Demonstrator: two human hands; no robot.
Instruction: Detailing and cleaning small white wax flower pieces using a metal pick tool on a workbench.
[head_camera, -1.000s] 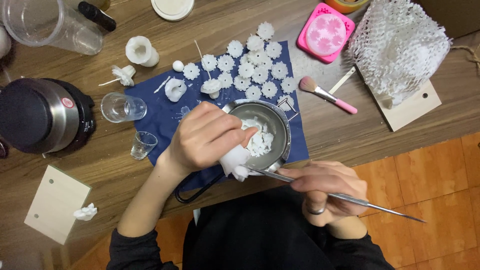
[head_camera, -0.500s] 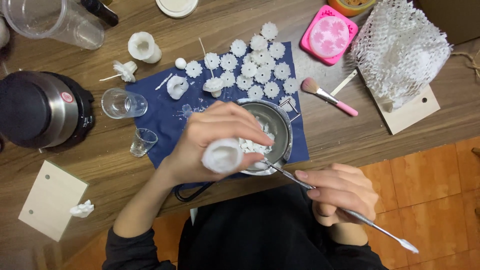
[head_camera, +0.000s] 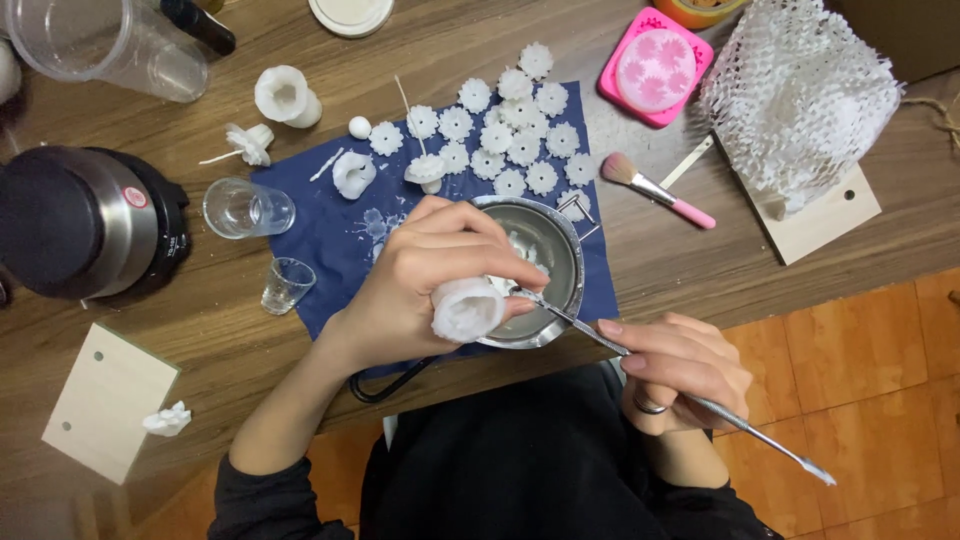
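The left hand (head_camera: 425, 275) is curled around a white wax piece (head_camera: 466, 308), fingers wrapped over its top and thumb tucked under, holding it at the near rim of the metal bowl (head_camera: 560, 262). The right hand (head_camera: 680, 365) grips a thin metal tool (head_camera: 690, 398) like a pen, ring on 1 finger, and the tool's tip reaches in to touch the wax piece just beside the left thumb. The tool's long back end sticks out past the table edge, over the orange floor (head_camera: 860, 350).

The bowl sits on a dark blue cloth (head_camera: 330, 240) spread on the wooden table (head_camera: 660, 260), with pale wax inside it. Beyond the bowl, a cluster of small white wax flowers (head_camera: 510, 140) lies across the far half of the cloth, close together, some touching. A makeup brush (head_camera: 655, 190) with a pink handle lies just off the cloth to the right, and a pink mould (head_camera: 655, 65) sits further back. White mesh wrap (head_camera: 800, 95) is heaped on a wooden board (head_camera: 820, 215) at the far right.

To the left: 2 clear glasses, the larger glass (head_camera: 248, 208) at the cloth's edge, the small glass (head_camera: 285, 283) just nearer. A black and steel pot (head_camera: 85, 225) stands well left of them. A white wax cup shape (head_camera: 285, 95) rests further back, and a clear plastic jug (head_camera: 110, 45) lies in the far corner.
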